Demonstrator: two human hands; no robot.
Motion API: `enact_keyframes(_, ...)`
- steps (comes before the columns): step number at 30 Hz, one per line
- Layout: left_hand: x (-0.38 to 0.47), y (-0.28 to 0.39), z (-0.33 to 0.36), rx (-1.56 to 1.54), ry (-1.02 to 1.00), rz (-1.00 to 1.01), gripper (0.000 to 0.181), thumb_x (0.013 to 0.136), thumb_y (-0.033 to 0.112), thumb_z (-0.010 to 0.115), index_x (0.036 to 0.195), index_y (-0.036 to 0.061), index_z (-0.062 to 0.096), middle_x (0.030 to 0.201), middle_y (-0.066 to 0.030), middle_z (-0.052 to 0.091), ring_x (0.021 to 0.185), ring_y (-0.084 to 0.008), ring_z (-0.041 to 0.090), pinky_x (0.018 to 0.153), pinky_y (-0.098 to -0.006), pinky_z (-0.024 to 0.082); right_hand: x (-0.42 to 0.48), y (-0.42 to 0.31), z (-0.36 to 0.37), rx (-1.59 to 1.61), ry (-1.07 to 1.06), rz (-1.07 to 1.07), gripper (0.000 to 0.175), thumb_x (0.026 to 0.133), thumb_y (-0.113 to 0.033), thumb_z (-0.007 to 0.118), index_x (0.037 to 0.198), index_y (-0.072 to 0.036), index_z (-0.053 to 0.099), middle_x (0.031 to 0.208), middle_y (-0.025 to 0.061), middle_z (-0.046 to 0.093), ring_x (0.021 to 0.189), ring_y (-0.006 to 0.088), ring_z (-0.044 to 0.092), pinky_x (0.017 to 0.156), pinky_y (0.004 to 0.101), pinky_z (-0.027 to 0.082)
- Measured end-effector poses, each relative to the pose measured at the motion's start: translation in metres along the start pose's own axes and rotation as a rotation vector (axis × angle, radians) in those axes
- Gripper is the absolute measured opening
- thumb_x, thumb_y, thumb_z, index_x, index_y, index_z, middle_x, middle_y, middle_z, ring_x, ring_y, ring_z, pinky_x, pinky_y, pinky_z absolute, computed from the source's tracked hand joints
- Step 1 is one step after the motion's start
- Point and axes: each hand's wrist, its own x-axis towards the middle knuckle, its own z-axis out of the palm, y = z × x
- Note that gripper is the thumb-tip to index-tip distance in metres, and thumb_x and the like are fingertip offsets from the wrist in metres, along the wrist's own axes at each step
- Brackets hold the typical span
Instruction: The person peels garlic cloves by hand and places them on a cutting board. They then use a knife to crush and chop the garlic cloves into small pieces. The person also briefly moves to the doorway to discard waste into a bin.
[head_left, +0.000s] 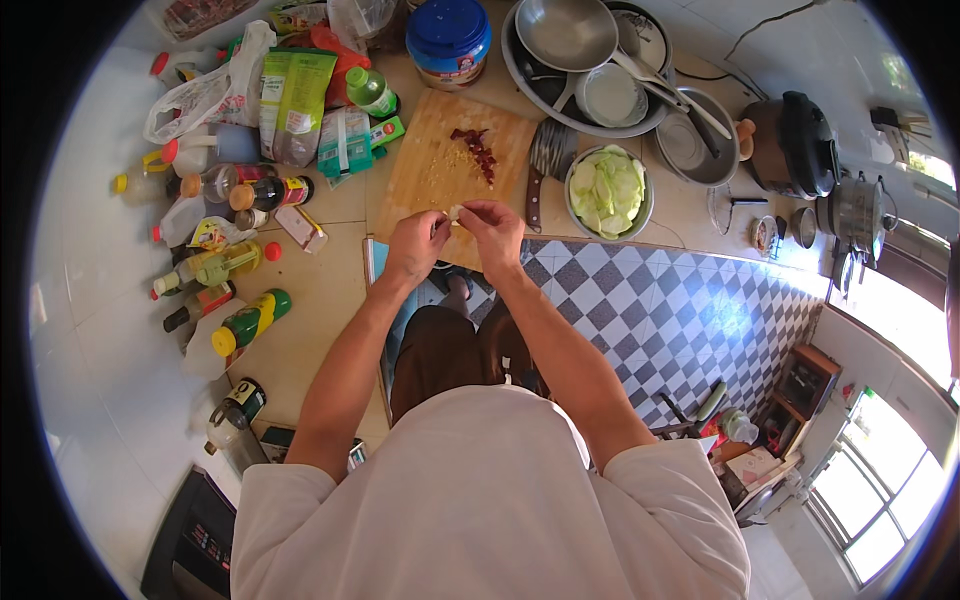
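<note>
My left hand and my right hand meet above the near end of a wooden cutting board. Between their fingertips is a small whitish piece, perhaps a garlic clove; both hands pinch it. Farther up the board lie chopped dark red pieces, likely dried chili, beside pale minced bits. A cleaver with a dark riveted handle rests along the board's right edge. Right of it stands a metal bowl of sliced pale green vegetable.
Bottles, such as a green-capped one, and food bags crowd the counter's left side. A blue-lidded jar stands behind the board. A large basin with pans, another metal bowl and a dark electric cooker are at right.
</note>
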Motion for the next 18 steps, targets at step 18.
enact_keyframes(18, -0.003, -0.011, -0.017, -0.592, -0.167, -0.248, 0.018, 0.094, 0.010, 0.064, 0.083, -0.0048, 0.066, 0.069, 0.0007, 0.056, 0.056, -0.0082, 0.047, 0.050, -0.0262, 0.034, 0.008, 0.010, -0.015, 0.304, -0.265, 0.281, 0.016, 0.094, -0.002, 0.070, 0.107, 0.009, 0.071, 0.102, 0.0129, 0.072, 0.092, 0.0200, 0.071, 0.090, 0.0334, 0.061)
